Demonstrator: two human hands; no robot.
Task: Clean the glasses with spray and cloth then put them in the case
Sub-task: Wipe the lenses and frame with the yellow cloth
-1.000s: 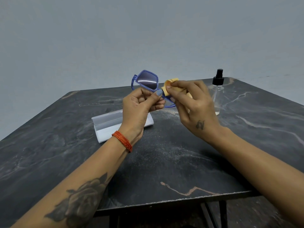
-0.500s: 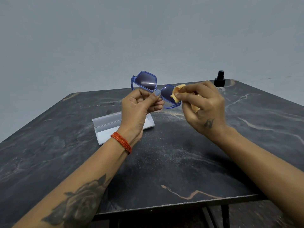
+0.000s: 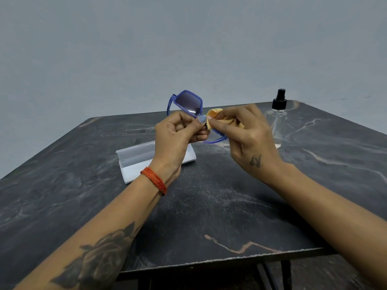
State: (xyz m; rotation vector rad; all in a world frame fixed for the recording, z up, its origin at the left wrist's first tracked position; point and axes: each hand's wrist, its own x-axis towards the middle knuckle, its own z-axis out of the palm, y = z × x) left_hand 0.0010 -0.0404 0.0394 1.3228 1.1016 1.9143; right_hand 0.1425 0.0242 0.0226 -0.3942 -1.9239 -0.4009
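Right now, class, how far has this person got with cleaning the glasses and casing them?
Spraying cannot be confirmed; the spray bottle stands set aside on the table. In hand: the left hand holds the blue glasses while the right hand rubs one lens with the orange cloth. Left: casing them; the white case lies open, without glasses.

Dark marbled counter (image 3: pixel 209 206), pale veins. White case (image 3: pixel 134 162) lies open on it, left of centre. Clear spray bottle (image 3: pixel 278 120), black cap, stands upright far right of case.
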